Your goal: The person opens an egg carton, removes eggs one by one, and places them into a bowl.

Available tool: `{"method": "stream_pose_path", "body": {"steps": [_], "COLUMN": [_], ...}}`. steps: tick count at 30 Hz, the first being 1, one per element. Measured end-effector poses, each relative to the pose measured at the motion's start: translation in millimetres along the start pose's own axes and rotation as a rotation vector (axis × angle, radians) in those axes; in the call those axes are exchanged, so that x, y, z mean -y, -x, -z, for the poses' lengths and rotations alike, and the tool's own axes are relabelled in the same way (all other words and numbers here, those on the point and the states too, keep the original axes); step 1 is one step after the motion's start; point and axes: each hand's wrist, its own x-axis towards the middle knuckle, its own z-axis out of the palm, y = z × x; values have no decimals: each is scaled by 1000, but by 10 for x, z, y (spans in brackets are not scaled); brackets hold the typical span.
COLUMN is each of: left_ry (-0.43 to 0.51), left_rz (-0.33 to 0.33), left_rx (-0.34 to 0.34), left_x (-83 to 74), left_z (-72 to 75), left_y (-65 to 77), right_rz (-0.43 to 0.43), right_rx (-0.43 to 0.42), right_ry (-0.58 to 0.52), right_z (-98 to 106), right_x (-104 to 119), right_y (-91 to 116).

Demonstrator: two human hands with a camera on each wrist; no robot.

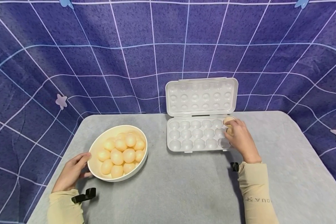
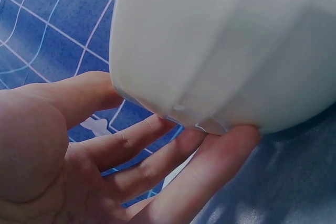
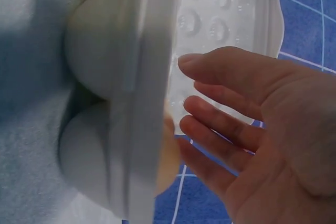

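My left hand [image 1: 72, 169] grips the left side of a white bowl [image 1: 95, 147] heaped with several pale yellow-orange eggs [image 1: 117, 157]. In the left wrist view its thumb [image 2: 89, 90] lies at the rim and the other fingers reach along the outside. At the right end of the opened egg box [image 1: 168, 137], my right hand [image 1: 242, 138] is over two eggs [image 1: 227, 120] in the rightmost column, partly covering them. The right wrist view shows its fingers [image 3: 215, 135] loosely bent with a gap to the thumb, beside an egg [image 3: 168, 166] above the box edge.
The clear box lid [image 1: 201, 96] stands upright behind the tray, near the blue checked curtain [image 1: 128, 56]. Both sit on a grey table [image 1: 168, 189], the bowl to the left of the box. A black strap mount [image 1: 85, 195] is on the left wrist.
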Motion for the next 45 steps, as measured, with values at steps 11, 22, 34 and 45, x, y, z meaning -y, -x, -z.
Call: {"method": "stream_pose_path", "body": {"steps": [11, 22, 34, 45], "left_ry": [-61, -60, -63, -25], "left_rz": [-11, -14, -13, -1], "left_rx": [8, 1, 12, 2], "left_x": [-283, -463, -457, -447], "left_z": [-147, -250, -241, -241], "left_y": [190, 311, 275, 278], "right_rz": [-27, -46, -5, -13], "right_rx": [-22, -34, -104, -91], "right_ry": [27, 27, 39, 61], "right_z": [-76, -105, -108, -131], "right_x": [-101, -162, -213, -222], "right_y": [20, 41, 45, 58]}}
